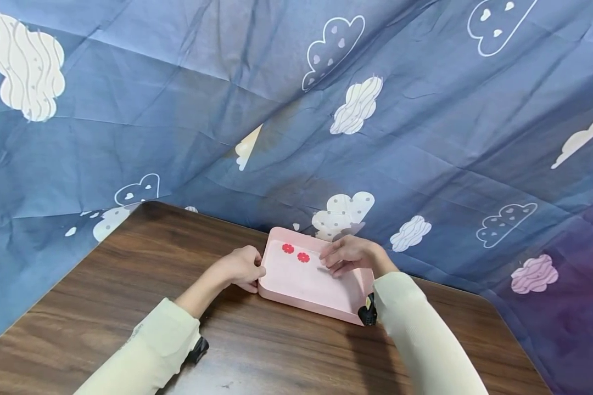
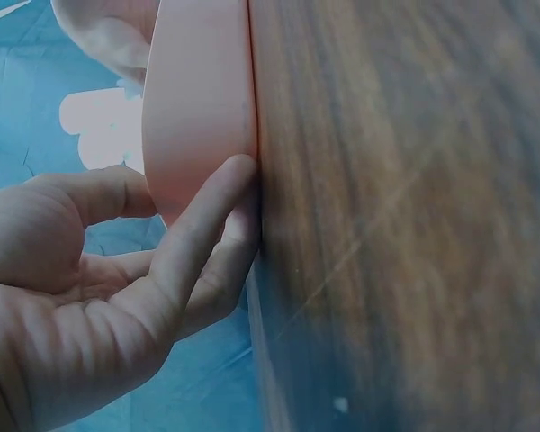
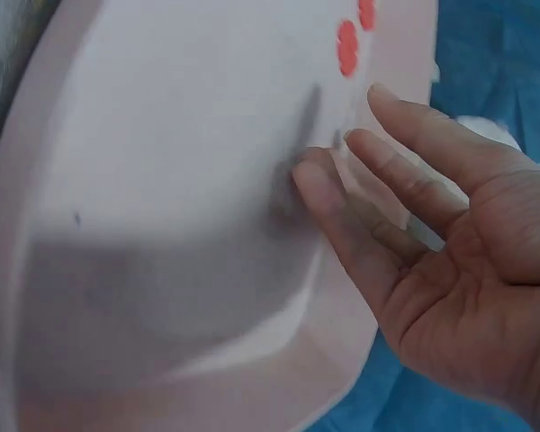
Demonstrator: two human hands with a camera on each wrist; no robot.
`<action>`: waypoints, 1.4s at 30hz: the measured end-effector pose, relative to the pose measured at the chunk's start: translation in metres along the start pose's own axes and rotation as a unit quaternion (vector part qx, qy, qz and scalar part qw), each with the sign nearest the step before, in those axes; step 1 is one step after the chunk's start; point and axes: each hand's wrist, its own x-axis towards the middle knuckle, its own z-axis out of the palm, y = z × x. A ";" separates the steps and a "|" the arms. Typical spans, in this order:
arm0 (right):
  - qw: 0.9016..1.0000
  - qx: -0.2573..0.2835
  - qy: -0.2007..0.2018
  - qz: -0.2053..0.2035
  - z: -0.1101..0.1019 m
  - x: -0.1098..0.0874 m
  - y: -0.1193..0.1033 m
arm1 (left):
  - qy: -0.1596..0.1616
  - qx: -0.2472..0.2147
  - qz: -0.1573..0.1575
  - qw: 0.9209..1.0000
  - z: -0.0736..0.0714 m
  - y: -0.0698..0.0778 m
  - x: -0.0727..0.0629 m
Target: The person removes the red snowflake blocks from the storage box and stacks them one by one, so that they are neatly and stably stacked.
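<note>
A shallow pink tray [image 1: 306, 282] sits on the wooden table near its back edge. My left hand [image 1: 243, 269] grips the tray's left end, thumb at the rim and fingers along the outer wall; the left wrist view shows those fingers [image 2: 202, 216] low against the pink wall. Inside the tray, two red flower-shaped pieces [image 1: 303, 257] lie side by side toward the back left. Over the tray's back right part hovers my right hand [image 1: 348, 255], fingers loosely bent and spread. In the right wrist view nothing is between its fingers [image 3: 319, 189], and a shadow falls on the tray floor.
Dark brown wooden table [image 1: 128, 269] stretches out left and in front of the tray. Right behind it hangs a blue cloth [image 1: 277, 109] printed with clouds. A black wrist device [image 1: 368, 311] on the right arm overlaps the tray's front right corner in the head view.
</note>
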 end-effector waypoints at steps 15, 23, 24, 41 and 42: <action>0.996 -0.075 0.040 -0.031 0.036 0.013 -0.019 | -0.013 -0.016 -0.009 1.000 0.002 0.001 0.001; 0.994 -0.089 0.043 -0.049 0.039 0.012 -0.017 | -0.041 -0.053 -0.012 0.998 0.000 -0.001 0.002; 0.994 -0.090 0.043 -0.050 0.039 0.012 -0.017 | -0.041 -0.053 -0.014 0.998 0.000 -0.001 0.002; 0.991 -0.113 0.054 -0.054 0.042 0.012 -0.018 | -0.033 -0.036 -0.024 0.999 0.000 0.000 0.002; 0.992 -0.106 0.055 -0.051 0.042 0.012 -0.018 | -0.032 -0.035 -0.024 0.999 0.000 0.000 0.002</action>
